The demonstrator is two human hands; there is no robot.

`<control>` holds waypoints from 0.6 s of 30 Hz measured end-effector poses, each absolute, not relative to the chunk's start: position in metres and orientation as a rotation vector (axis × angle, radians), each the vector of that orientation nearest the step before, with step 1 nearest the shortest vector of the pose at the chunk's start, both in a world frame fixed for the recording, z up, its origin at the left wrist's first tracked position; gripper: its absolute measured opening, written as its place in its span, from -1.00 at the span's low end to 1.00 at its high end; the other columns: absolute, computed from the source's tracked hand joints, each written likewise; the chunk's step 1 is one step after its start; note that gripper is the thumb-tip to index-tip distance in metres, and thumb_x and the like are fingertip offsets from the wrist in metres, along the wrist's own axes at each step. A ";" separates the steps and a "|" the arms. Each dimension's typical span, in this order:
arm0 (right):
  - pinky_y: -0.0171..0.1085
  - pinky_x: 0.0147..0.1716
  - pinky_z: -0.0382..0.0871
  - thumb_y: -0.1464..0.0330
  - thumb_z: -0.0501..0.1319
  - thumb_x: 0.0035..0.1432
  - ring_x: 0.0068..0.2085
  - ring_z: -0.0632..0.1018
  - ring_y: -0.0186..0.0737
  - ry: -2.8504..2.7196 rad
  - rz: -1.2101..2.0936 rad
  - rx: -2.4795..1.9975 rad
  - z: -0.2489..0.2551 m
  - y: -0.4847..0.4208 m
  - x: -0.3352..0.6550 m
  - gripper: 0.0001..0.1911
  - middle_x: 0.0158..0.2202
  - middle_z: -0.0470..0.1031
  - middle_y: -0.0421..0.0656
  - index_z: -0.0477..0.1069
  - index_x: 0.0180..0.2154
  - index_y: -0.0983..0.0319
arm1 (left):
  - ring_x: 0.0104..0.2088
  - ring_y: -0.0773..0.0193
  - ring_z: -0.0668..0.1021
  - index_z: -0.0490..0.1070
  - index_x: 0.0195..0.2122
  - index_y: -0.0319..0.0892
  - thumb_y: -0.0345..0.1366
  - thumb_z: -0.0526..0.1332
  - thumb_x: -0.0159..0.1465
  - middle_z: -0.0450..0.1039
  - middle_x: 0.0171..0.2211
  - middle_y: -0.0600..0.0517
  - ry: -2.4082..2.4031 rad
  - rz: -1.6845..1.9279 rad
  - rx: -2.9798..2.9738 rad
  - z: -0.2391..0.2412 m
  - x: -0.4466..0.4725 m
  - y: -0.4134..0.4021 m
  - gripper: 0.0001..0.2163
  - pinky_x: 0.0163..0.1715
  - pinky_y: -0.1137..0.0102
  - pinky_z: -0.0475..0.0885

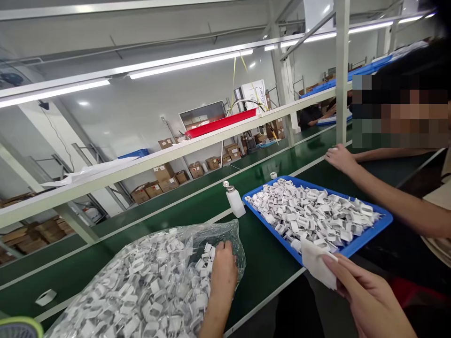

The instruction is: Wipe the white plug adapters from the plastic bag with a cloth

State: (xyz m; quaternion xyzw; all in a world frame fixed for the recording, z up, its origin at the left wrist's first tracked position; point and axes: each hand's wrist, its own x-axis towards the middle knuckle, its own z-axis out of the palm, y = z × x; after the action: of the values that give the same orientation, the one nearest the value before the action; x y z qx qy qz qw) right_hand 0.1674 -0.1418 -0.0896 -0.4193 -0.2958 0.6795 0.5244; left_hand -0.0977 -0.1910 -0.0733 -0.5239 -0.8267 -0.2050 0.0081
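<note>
My left hand [222, 272] reaches into the open mouth of a clear plastic bag [165, 263] full of small white plastic parts [148, 291], its fingers curled down around some of them. My right hand [355, 286] is at the near corner of a blue tray [369, 232] and pinches a white wipe [317, 263]. The tray is heaped with the same white parts [310, 211].
A white pump bottle [234, 201] stands on the green belt [268, 263] between bag and tray. A co-worker's hand [340, 158] and forearm reach over the belt beyond the tray. A loose white part [45, 296] lies at left. A shelf rail [176, 152] with a red tray [221, 123] runs above.
</note>
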 end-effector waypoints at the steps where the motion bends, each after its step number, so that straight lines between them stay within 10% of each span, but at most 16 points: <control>1: -0.69 -0.23 0.45 -0.04 0.58 -0.35 0.28 0.40 -0.04 -0.714 1.628 -1.015 -0.088 -0.142 0.166 -0.45 0.05 0.56 -0.15 0.68 -0.31 0.13 | -0.15 0.13 0.54 0.50 -0.25 -0.25 -0.63 0.10 0.26 0.50 -0.19 -0.14 -2.585 -0.606 -1.629 -0.074 -0.099 -0.191 -0.76 -0.22 0.36 0.34; 18: -0.39 -0.40 0.32 -0.08 0.14 0.25 -0.37 0.49 -0.23 -1.442 1.090 -1.220 -0.099 -0.143 0.131 -0.51 -0.44 0.48 -0.22 0.44 -0.45 0.17 | -0.12 0.15 0.48 0.51 -0.34 -0.16 -0.70 -0.11 0.27 0.50 -0.26 -0.06 -2.101 -0.631 -2.580 -0.086 -0.085 -0.177 -0.56 -0.15 0.32 0.42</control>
State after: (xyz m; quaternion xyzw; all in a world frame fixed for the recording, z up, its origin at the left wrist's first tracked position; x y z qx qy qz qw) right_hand 0.1310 -0.1431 -0.0987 -0.4960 -0.5864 0.4434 0.4622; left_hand -0.0854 -0.1770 -0.0860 -0.7561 -0.6158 -0.1848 -0.1221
